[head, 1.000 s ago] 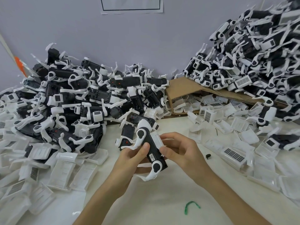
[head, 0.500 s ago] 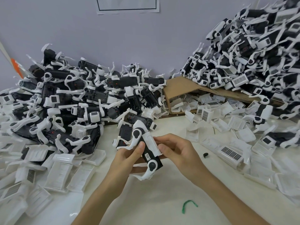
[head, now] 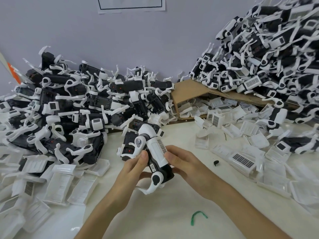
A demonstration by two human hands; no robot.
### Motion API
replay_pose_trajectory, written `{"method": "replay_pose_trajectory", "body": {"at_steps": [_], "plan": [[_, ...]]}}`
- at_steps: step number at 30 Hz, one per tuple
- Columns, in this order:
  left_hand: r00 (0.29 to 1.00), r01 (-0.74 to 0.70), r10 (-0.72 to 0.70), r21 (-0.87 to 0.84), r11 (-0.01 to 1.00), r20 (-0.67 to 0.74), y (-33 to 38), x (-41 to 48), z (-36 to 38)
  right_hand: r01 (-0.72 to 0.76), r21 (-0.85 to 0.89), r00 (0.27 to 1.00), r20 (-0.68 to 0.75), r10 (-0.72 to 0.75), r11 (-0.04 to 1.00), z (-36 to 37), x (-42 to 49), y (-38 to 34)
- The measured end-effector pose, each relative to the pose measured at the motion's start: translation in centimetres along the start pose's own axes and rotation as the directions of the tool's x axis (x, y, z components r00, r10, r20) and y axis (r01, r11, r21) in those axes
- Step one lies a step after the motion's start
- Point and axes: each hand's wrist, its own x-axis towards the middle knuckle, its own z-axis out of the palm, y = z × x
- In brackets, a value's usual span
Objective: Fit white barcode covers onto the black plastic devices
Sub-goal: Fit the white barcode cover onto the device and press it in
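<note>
the black device (head: 166,171) is held tilted above the near middle of the table (head: 155,214). the left grip (head: 133,167) is curled round its left side, thumb on the edge. the right grip (head: 183,163) pinches the white cover (head: 158,152) against the body, thumb on the cover's right edge. both parts look light, hard and smooth, so probably slippery. the thin cover may crack if forced, so it seems best to hold the solid black body and press near the cover's edges.
</note>
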Motion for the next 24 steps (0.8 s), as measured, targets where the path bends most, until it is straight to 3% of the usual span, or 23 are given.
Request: {"method": "replay_pose_trajectory", "body": {"at_steps": [4,8,16,24], "plan": [[0.999,-0.051,0.051,0.054,0.997,-0.011,-0.27,0.09,-0.01,-0.03,0.034,0.992,0.124,0.025,0.999,0.26,-0.1,0.31],[0.999,-0.042,0.044,0.081,0.996,-0.016,-0.43,0.19,-0.2,-0.055,0.074,0.988,0.148,0.043,0.996,0.18,0.02,0.49],[0.999,-0.013,0.013,-0.026,1.0,-0.029,-0.56,0.31,-0.76,-0.07,0.121,0.987,0.155,0.051,0.99,0.27,0.01,0.23],[0.991,-0.042,0.059,-0.145,0.989,0.118,0.25,-0.04,-0.73,-0.046,0.054,0.986,0.16,0.037,0.997,0.47,-0.15,-0.13]]}}
